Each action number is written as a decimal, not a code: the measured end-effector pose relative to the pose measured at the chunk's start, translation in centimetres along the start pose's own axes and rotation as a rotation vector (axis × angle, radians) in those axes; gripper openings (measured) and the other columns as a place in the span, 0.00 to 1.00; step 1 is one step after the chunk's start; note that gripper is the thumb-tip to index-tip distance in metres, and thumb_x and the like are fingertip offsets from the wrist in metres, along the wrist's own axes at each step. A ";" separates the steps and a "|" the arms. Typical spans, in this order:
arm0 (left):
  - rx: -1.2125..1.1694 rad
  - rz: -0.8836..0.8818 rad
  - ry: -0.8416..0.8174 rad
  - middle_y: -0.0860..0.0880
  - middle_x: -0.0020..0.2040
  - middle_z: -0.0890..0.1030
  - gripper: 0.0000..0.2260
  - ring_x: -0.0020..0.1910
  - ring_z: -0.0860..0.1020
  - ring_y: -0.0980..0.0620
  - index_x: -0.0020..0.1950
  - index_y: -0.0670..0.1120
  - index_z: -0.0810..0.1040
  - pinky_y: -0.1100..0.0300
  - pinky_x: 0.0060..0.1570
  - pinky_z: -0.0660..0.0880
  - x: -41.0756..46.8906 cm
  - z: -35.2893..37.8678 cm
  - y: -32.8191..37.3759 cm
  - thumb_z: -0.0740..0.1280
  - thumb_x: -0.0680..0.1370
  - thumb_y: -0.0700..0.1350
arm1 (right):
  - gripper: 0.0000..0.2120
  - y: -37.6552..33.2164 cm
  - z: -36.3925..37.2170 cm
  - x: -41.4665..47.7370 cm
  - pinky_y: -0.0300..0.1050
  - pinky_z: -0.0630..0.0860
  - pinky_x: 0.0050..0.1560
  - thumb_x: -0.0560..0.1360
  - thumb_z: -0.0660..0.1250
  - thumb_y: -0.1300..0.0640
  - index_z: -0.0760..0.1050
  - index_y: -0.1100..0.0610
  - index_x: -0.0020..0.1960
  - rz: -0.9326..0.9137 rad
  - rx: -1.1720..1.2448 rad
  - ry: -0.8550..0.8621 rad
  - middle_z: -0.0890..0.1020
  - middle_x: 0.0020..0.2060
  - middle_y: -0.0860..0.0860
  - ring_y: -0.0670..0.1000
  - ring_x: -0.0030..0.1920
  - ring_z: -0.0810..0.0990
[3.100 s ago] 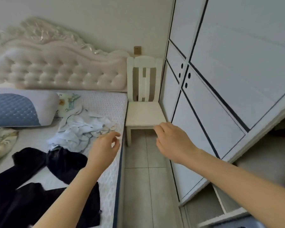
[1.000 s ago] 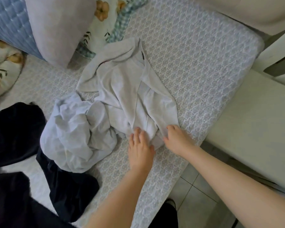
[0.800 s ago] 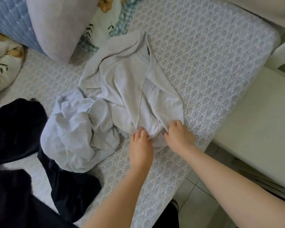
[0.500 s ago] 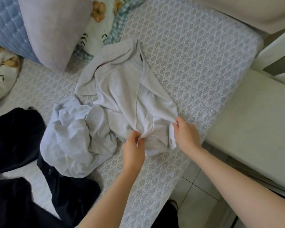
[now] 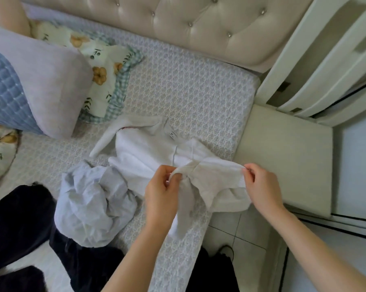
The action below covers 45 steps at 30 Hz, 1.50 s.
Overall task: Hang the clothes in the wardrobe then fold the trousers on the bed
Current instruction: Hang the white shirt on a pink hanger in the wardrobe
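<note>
Patterned mattress (image 5: 188,91), near right edge: white top (image 5: 148,152), one edge raised, pinched in the curled fingers of your left hand (image 5: 163,192) and right hand (image 5: 262,186). Step, likely: pickup for hanging; next, raise it clear and find its shoulders. Adjacent: crumpled blue shirt (image 5: 91,199) touching its left side, dark trousers (image 5: 19,224) near left, chair (image 5: 283,157) just right.

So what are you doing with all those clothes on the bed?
A person is sorting clothes on the bed. Both hands pinch one edge of a white top, the left hand at a bunched part and the right hand at the end, holding that edge up off the bed. A crumpled pale blue shirt lies beside it. The dark trousers lie unfolded.
</note>
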<state>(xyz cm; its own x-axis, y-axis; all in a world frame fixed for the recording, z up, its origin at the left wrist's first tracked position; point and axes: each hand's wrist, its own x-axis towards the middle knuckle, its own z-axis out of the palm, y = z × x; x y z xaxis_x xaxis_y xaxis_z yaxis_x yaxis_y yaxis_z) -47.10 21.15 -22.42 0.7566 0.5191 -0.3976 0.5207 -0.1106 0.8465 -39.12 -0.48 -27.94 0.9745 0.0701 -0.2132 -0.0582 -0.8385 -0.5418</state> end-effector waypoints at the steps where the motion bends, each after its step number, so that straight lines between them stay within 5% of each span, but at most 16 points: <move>1: 0.006 0.017 -0.002 0.49 0.36 0.80 0.06 0.37 0.77 0.48 0.43 0.51 0.77 0.48 0.39 0.76 -0.7 0.3 0.9 0.65 0.80 0.46 | 0.08 0.0 -1.3 -0.9 0.46 0.71 0.34 0.80 0.62 0.56 0.79 0.56 0.49 -0.020 -0.021 -0.016 0.80 0.34 0.49 0.53 0.34 0.78; 5: 0.002 0.072 0.007 0.52 0.36 0.80 0.06 0.36 0.76 0.54 0.44 0.51 0.77 0.54 0.41 0.74 -4.2 1.5 4.5 0.65 0.80 0.46 | 0.05 0.1 -6.1 -5.0 0.41 0.73 0.35 0.80 0.62 0.57 0.77 0.51 0.49 -0.004 0.058 -0.057 0.79 0.34 0.42 0.42 0.36 0.77; 9: -0.016 0.087 -0.041 0.54 0.38 0.82 0.05 0.39 0.78 0.57 0.44 0.50 0.80 0.60 0.43 0.75 -8.2 2.7 8.0 0.66 0.79 0.45 | 0.06 1.0 -10.0 -9.6 0.46 0.77 0.42 0.79 0.64 0.60 0.78 0.53 0.52 0.091 0.167 0.011 0.80 0.38 0.42 0.46 0.41 0.80; 16: -0.012 0.172 -0.184 0.55 0.39 0.83 0.04 0.42 0.80 0.55 0.46 0.49 0.81 0.65 0.41 0.74 -14.1 4.8 12.6 0.67 0.79 0.44 | 0.05 3.6 -15.7 -15.8 0.24 0.69 0.38 0.78 0.65 0.59 0.77 0.50 0.49 0.240 0.320 0.145 0.79 0.38 0.39 0.35 0.41 0.76; 18: -0.008 0.232 -0.236 0.54 0.39 0.83 0.05 0.42 0.80 0.54 0.46 0.48 0.81 0.67 0.40 0.75 -15.2 4.8 13.7 0.67 0.79 0.43 | 0.04 4.3 -16.9 -16.8 0.28 0.69 0.39 0.78 0.65 0.57 0.77 0.52 0.46 0.292 0.351 0.102 0.80 0.38 0.43 0.40 0.40 0.78; 21: -0.019 0.281 -0.317 0.52 0.40 0.83 0.05 0.43 0.81 0.52 0.46 0.48 0.81 0.62 0.44 0.77 -16.3 4.4 15.0 0.66 0.79 0.41 | 0.20 5.4 -17.9 -17.6 0.45 0.72 0.43 0.81 0.59 0.45 0.77 0.59 0.42 0.527 0.640 0.010 0.80 0.37 0.52 0.52 0.40 0.79; 26: 0.166 0.409 -0.646 0.55 0.45 0.85 0.07 0.47 0.82 0.56 0.48 0.49 0.84 0.60 0.49 0.79 -17.9 3.4 16.5 0.68 0.79 0.40 | 0.30 7.5 -18.2 -18.2 0.54 0.78 0.51 0.80 0.54 0.36 0.80 0.61 0.56 0.950 1.171 -0.099 0.85 0.46 0.59 0.60 0.50 0.83; 29: 0.244 0.440 -0.762 0.54 0.45 0.85 0.08 0.47 0.83 0.55 0.48 0.49 0.85 0.63 0.47 0.78 -18.6 3.0 16.6 0.68 0.78 0.38 | 0.39 9.4 -17.4 -17.6 0.63 0.75 0.60 0.77 0.59 0.34 0.64 0.65 0.72 1.057 1.400 -0.219 0.77 0.62 0.66 0.67 0.61 0.77; 31: 0.268 0.452 -0.792 0.53 0.45 0.85 0.08 0.46 0.83 0.54 0.48 0.48 0.85 0.63 0.47 0.78 -18.9 2.6 16.3 0.69 0.78 0.37 | 0.45 10.1 -16.5 -16.9 0.61 0.78 0.53 0.75 0.63 0.35 0.52 0.63 0.77 1.125 1.474 -0.217 0.76 0.60 0.67 0.65 0.58 0.79; 34: 0.277 0.451 -0.819 0.51 0.45 0.85 0.07 0.45 0.82 0.54 0.49 0.47 0.86 0.63 0.46 0.77 -19.2 2.0 15.8 0.69 0.77 0.37 | 0.34 9.4 -15.2 -16.4 0.58 0.81 0.48 0.75 0.69 0.44 0.58 0.59 0.72 1.126 1.381 -0.324 0.80 0.54 0.64 0.61 0.50 0.83; 38: 0.226 0.442 -0.854 0.49 0.44 0.85 0.06 0.45 0.82 0.52 0.49 0.44 0.85 0.61 0.46 0.76 -19.8 1.6 15.9 0.70 0.77 0.36 | 0.22 8.1 -12.5 -15.8 0.55 0.80 0.55 0.72 0.74 0.54 0.74 0.66 0.59 1.023 1.100 -0.483 0.84 0.48 0.57 0.56 0.49 0.84; 42: 0.195 0.497 -0.870 0.51 0.43 0.84 0.06 0.45 0.82 0.52 0.48 0.42 0.85 0.61 0.47 0.77 -20.3 2.0 17.2 0.69 0.77 0.34 | 0.26 7.5 -9.7 -15.1 0.47 0.80 0.40 0.64 0.78 0.45 0.79 0.61 0.54 0.974 0.930 -0.601 0.82 0.45 0.54 0.53 0.41 0.81; 45: 0.188 0.534 -0.873 0.53 0.42 0.84 0.06 0.44 0.81 0.54 0.49 0.41 0.85 0.63 0.46 0.76 -20.1 1.7 18.0 0.69 0.77 0.34 | 0.40 13.0 -4.5 -14.2 0.54 0.80 0.45 0.53 0.78 0.30 0.79 0.51 0.58 0.977 0.821 -0.591 0.82 0.54 0.54 0.57 0.50 0.83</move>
<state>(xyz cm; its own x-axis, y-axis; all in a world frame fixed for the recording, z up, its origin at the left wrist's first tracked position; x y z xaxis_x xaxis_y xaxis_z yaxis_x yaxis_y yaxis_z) -52.26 7.32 0.23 0.8908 -0.4221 -0.1686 0.0303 -0.3148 0.9487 -52.74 -14.78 -28.34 0.2465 0.0360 -0.9685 -0.9577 -0.1442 -0.2491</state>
